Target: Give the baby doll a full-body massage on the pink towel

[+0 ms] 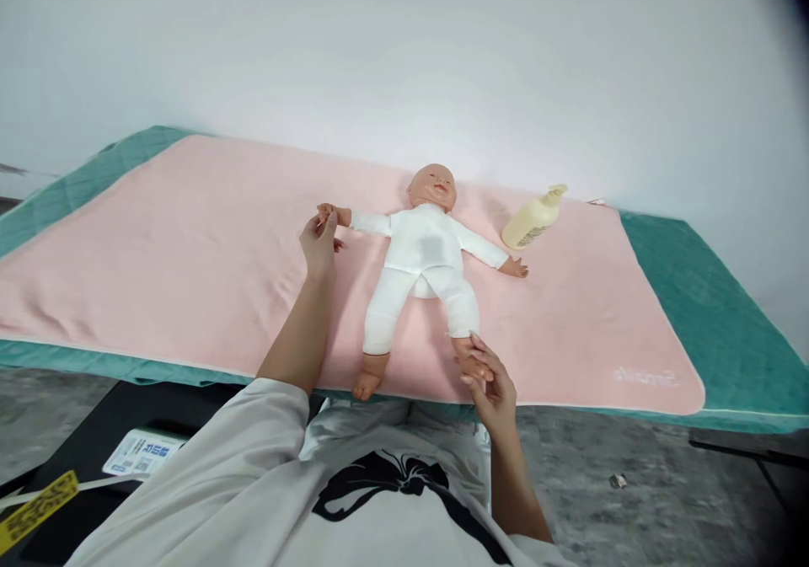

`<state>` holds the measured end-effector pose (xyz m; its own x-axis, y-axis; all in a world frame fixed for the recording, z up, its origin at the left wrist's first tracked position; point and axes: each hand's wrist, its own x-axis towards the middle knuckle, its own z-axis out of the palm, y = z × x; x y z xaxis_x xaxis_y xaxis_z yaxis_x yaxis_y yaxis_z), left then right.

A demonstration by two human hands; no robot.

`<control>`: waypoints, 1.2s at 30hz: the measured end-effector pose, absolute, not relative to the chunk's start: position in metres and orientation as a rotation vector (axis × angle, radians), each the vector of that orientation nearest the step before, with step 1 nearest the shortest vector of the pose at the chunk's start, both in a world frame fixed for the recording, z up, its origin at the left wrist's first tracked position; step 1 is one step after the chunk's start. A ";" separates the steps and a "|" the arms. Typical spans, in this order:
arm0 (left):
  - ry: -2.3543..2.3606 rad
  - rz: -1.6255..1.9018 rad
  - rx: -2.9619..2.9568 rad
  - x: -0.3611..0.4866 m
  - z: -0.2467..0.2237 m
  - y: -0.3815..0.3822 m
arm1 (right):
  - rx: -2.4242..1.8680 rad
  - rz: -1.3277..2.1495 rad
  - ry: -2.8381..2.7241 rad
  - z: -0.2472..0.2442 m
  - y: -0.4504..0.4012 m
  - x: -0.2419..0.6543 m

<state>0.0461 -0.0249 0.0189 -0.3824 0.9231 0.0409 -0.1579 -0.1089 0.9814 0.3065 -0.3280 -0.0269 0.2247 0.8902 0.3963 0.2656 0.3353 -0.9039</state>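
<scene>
A baby doll [425, 243] with a white cloth body lies on its back on a pink mat [208, 247], head toward the wall and feet toward me. My left hand [319, 243] pinches the doll's hand at the end of its outstretched arm on my left. Around the doll's foot on my right, my right hand [493, 386] has its thumb and fingers closed, near the mat's front edge. The doll's other arm rests stretched out on the mat. Its other foot lies at the front edge, untouched.
A pale yellow pump bottle [534, 220] stands on the mat, right of the doll. Teal quilted cloth [708, 297] shows beneath the mat at both ends. A white wall [404, 61] rises behind. Below left is a black surface with a white labelled packet [142, 451].
</scene>
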 end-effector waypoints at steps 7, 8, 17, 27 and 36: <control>1.126 1.592 1.369 0.066 0.032 -0.054 | -1.092 0.610 -1.315 -0.003 -0.290 0.302; 1.119 1.550 1.453 0.069 0.031 -0.058 | -1.089 0.608 -1.319 0.001 -0.283 0.301; 0.843 1.359 2.304 0.081 0.020 -0.066 | -1.103 0.618 -1.318 0.033 -0.232 0.293; 0.750 1.248 2.545 0.078 0.023 -0.067 | -1.095 0.662 -1.343 0.045 -0.196 0.294; 0.814 1.338 2.428 0.078 0.019 -0.062 | -1.120 0.607 -1.392 0.046 -0.205 0.295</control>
<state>0.0782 -0.0622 0.0193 0.4216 0.5815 0.6958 0.3502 -0.8122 0.4666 0.2947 -0.2052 0.0464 0.1511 0.8795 0.4513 0.2681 0.4030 -0.8750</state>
